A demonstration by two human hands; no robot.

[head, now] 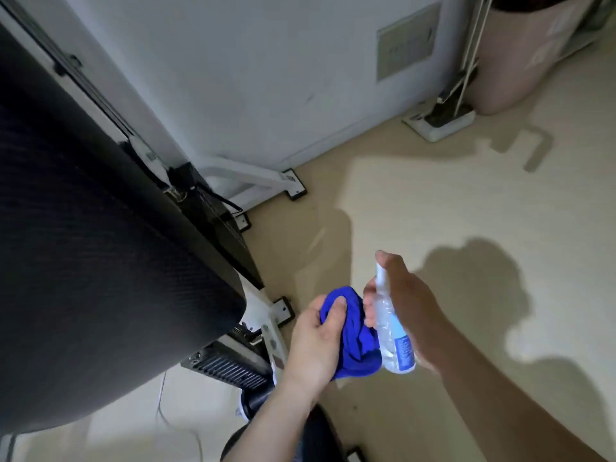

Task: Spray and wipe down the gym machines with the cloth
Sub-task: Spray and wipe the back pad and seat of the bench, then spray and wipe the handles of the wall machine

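Big black padded seat (100, 278) of the gym machine fills the near left, with its white frame (246, 180) running off to the far wall (250, 78). There's a ribbed black footplate (230, 365) low down under the pad.

Just right of that, my left hand (316, 341) has the blue cloth (353, 331) bunched up, fingers and thumb curled round it, held over the beige floor (433, 201). Right next to the cloth, the right hand (410, 305) is wrapped round a clear spray bottle (393, 338) with a blue label, one finger up on the nozzle end. The bottle's tilted, top end farther away. Can't tell if it's actually touching the cloth.

Far right, a pinkish bin (520, 55) stands by the wall, with a dustpan (440, 123) beside it.
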